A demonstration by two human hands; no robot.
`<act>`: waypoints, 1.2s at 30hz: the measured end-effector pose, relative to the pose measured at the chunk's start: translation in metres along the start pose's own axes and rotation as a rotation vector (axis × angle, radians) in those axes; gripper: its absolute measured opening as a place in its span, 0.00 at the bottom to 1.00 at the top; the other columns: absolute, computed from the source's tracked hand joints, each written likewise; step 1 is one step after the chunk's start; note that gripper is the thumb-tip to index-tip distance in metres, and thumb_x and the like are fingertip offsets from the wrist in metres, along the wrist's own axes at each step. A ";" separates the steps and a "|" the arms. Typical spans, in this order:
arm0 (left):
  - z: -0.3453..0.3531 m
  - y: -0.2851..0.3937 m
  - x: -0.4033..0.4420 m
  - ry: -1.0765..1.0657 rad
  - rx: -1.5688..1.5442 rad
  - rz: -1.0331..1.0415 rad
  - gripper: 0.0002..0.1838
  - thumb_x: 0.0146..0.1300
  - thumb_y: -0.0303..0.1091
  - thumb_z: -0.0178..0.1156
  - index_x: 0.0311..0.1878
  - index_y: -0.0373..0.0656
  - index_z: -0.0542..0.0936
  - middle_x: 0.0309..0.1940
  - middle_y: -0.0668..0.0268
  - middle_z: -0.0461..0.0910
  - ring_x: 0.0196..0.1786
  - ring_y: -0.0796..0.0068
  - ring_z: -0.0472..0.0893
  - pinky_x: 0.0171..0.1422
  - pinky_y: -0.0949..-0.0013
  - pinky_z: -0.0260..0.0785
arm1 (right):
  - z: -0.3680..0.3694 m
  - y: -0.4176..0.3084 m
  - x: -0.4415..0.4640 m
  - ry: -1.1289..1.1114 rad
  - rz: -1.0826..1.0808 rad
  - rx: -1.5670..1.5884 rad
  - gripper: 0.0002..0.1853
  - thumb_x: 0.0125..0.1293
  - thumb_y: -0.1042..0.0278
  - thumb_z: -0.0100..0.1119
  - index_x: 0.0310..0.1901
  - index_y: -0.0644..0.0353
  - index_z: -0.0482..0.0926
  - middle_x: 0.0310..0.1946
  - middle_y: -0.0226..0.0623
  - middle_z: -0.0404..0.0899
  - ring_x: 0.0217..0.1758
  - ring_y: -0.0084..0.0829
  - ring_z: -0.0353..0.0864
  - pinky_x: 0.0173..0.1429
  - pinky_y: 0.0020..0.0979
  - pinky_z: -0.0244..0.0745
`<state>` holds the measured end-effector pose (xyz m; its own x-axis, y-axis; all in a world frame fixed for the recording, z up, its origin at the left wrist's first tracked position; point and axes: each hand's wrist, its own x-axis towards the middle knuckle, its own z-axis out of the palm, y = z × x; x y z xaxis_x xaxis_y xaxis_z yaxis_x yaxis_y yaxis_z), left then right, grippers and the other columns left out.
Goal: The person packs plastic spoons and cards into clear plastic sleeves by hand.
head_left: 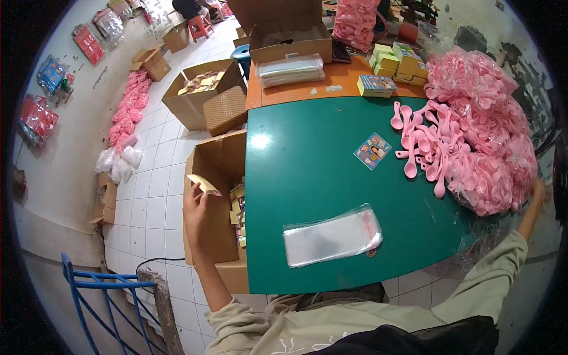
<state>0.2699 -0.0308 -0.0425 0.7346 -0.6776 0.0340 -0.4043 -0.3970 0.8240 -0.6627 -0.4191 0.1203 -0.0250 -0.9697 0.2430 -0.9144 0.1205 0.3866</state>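
My left hand (195, 214) is closed on a small packet (204, 184) with a pale yellow card, over the open cardboard box (208, 228) left of the green table. Similar packets (238, 216) lie inside that box. At the far right, my right hand (537, 192) is beside the big plastic bags of pink spoons (497, 130); its fingers are too hidden to read. Loose pink spoons (423, 139) are heaped on the green table (307, 160). A printed card (373, 151) lies left of them. Nearer me is a stack of clear plastic sleeves (331, 236).
An orange table (343, 71) behind holds stacked cards (377, 86), more clear sleeves (290, 70) and an open box (290, 47). Another carton (192, 103) with packets stands on the floor. A blue metal chair (109, 281) is at lower left. A person (190, 8) is in the background.
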 end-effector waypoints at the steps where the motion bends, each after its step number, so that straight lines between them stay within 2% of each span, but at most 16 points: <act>1: 0.001 -0.012 0.002 0.030 0.237 0.117 0.20 0.62 0.31 0.56 0.57 0.38 0.71 0.49 0.55 0.74 0.52 0.64 0.75 0.53 0.67 0.68 | 0.017 0.008 0.007 0.199 0.011 -0.302 0.17 0.67 0.62 0.44 0.51 0.64 0.73 0.50 0.44 0.74 0.53 0.40 0.72 0.57 0.36 0.65; 2: 0.002 -0.015 0.005 0.069 0.469 0.237 0.19 0.61 0.32 0.56 0.55 0.38 0.73 0.47 0.54 0.75 0.51 0.61 0.75 0.53 0.65 0.68 | 0.017 -0.005 0.005 0.431 0.043 -0.367 0.17 0.68 0.62 0.43 0.51 0.64 0.73 0.50 0.45 0.74 0.53 0.42 0.72 0.59 0.37 0.65; 4: 0.020 0.031 -0.010 0.046 0.330 0.365 0.16 0.61 0.34 0.57 0.50 0.37 0.75 0.44 0.53 0.75 0.49 0.58 0.76 0.54 0.63 0.68 | -0.082 -0.167 -0.049 0.767 -0.022 0.228 0.17 0.66 0.63 0.46 0.50 0.64 0.73 0.48 0.45 0.75 0.50 0.43 0.73 0.57 0.35 0.66; 5: 0.031 0.064 -0.023 0.025 0.269 0.428 0.15 0.60 0.34 0.58 0.48 0.36 0.76 0.43 0.53 0.75 0.49 0.56 0.76 0.54 0.62 0.68 | -0.087 -0.215 -0.054 0.656 -0.155 0.444 0.17 0.65 0.63 0.50 0.52 0.63 0.72 0.48 0.44 0.75 0.49 0.40 0.74 0.54 0.34 0.67; 7: 0.054 0.130 -0.047 -0.264 0.254 0.476 0.11 0.62 0.34 0.57 0.45 0.39 0.77 0.44 0.56 0.75 0.47 0.65 0.78 0.49 0.64 0.72 | -0.119 -0.323 -0.079 0.344 -0.382 0.922 0.15 0.63 0.67 0.53 0.50 0.62 0.74 0.46 0.39 0.76 0.45 0.34 0.77 0.49 0.31 0.70; 8: 0.074 0.143 -0.053 -0.469 0.184 0.562 0.10 0.62 0.35 0.58 0.42 0.39 0.77 0.42 0.58 0.75 0.45 0.65 0.78 0.47 0.64 0.73 | -0.112 -0.359 -0.077 0.246 -0.632 0.998 0.14 0.58 0.69 0.57 0.46 0.62 0.76 0.44 0.38 0.77 0.42 0.33 0.77 0.47 0.31 0.71; 9: 0.095 0.156 -0.064 -0.615 0.211 0.603 0.12 0.59 0.38 0.60 0.41 0.40 0.77 0.40 0.58 0.75 0.42 0.61 0.79 0.45 0.63 0.73 | -0.131 -0.399 -0.094 0.012 -0.740 1.150 0.18 0.51 0.71 0.63 0.46 0.61 0.76 0.43 0.39 0.76 0.46 0.36 0.75 0.49 0.31 0.70; 11: 0.125 0.181 -0.093 -0.716 0.388 0.623 0.15 0.56 0.39 0.64 0.41 0.42 0.76 0.38 0.56 0.75 0.40 0.57 0.78 0.43 0.60 0.73 | -0.119 -0.439 -0.091 0.192 -0.912 0.884 0.21 0.46 0.71 0.64 0.46 0.58 0.76 0.44 0.41 0.74 0.48 0.40 0.72 0.53 0.36 0.67; 14: 0.160 0.174 -0.108 -0.574 0.396 0.743 0.16 0.53 0.40 0.65 0.41 0.43 0.75 0.36 0.56 0.75 0.38 0.56 0.78 0.42 0.58 0.72 | -0.110 -0.456 -0.093 0.107 -0.784 0.629 0.21 0.45 0.71 0.64 0.45 0.57 0.76 0.42 0.42 0.72 0.49 0.43 0.69 0.53 0.37 0.65; 20: 0.167 0.157 -0.089 -0.813 -0.061 0.496 0.12 0.52 0.33 0.66 0.38 0.40 0.76 0.29 0.60 0.79 0.33 0.68 0.81 0.38 0.66 0.72 | -0.105 -0.456 -0.108 0.127 -0.657 0.562 0.23 0.45 0.66 0.66 0.46 0.55 0.76 0.40 0.40 0.73 0.50 0.42 0.69 0.52 0.41 0.64; 23: 0.164 0.159 -0.088 -0.815 -0.175 0.398 0.09 0.52 0.29 0.64 0.35 0.39 0.74 0.27 0.60 0.81 0.30 0.66 0.81 0.35 0.67 0.71 | -0.111 -0.451 -0.115 0.113 -0.651 0.588 0.23 0.47 0.64 0.66 0.47 0.57 0.75 0.41 0.41 0.73 0.49 0.43 0.70 0.49 0.40 0.67; 25: 0.162 0.160 -0.086 -0.814 -0.141 0.392 0.09 0.53 0.29 0.64 0.35 0.39 0.74 0.27 0.60 0.81 0.30 0.67 0.82 0.36 0.68 0.72 | -0.121 -0.447 -0.125 0.151 -0.688 0.692 0.23 0.47 0.65 0.66 0.46 0.59 0.74 0.40 0.44 0.74 0.47 0.45 0.72 0.48 0.41 0.68; 28: 0.162 0.160 -0.084 -0.781 -0.168 0.361 0.09 0.55 0.29 0.63 0.36 0.38 0.74 0.27 0.61 0.82 0.32 0.70 0.83 0.38 0.70 0.73 | -0.114 -0.452 -0.133 -0.223 -0.726 0.719 0.21 0.48 0.67 0.66 0.44 0.64 0.73 0.38 0.49 0.75 0.43 0.49 0.74 0.45 0.43 0.70; 32: 0.170 0.152 -0.079 -0.782 -0.400 0.239 0.08 0.59 0.29 0.61 0.37 0.37 0.73 0.29 0.62 0.83 0.37 0.75 0.83 0.40 0.72 0.73 | -0.110 -0.470 -0.152 -0.113 -0.677 0.709 0.13 0.49 0.73 0.62 0.37 0.66 0.75 0.36 0.51 0.76 0.43 0.52 0.75 0.46 0.45 0.69; 35: 0.166 0.152 -0.072 -0.913 -0.547 0.091 0.09 0.60 0.29 0.60 0.40 0.37 0.72 0.33 0.61 0.83 0.39 0.76 0.82 0.42 0.72 0.74 | -0.118 -0.470 -0.151 -0.024 -0.817 0.810 0.09 0.52 0.74 0.60 0.35 0.66 0.75 0.31 0.46 0.76 0.35 0.43 0.78 0.40 0.39 0.73; 36: 0.165 0.153 -0.071 -0.926 -0.554 0.076 0.09 0.60 0.29 0.60 0.41 0.37 0.72 0.33 0.61 0.83 0.39 0.75 0.82 0.42 0.72 0.74 | -0.126 -0.471 -0.151 -0.100 -0.761 0.988 0.08 0.54 0.73 0.59 0.34 0.66 0.75 0.29 0.43 0.76 0.31 0.37 0.77 0.36 0.36 0.72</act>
<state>0.0663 -0.1455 -0.0124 -0.0734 -0.9854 -0.1534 0.0414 -0.1567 0.9868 -0.1772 -0.3024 0.0130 0.6516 -0.7401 0.1661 -0.6211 -0.6463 -0.4433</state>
